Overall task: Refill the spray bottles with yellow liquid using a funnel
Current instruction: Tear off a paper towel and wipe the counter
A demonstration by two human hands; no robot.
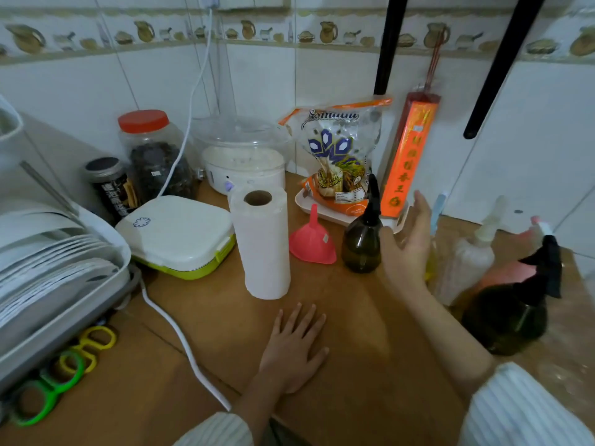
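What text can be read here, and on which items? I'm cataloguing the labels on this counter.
Clear plastic rice bag: large script word, top cut by a fold, not surely readable; small print blurred.
Tall orange and red incense box: a column of yellow Chinese characters, too blurred to read.
Black jar with a dark lid: white Chinese characters, blurred.
White square box with a green base: a blue flower emblem, no words.

matt brown wooden counter (338, 317), glossy pink plastic funnel (312, 241), soft white paper roll (262, 243), shiny wall tiles (264, 78).
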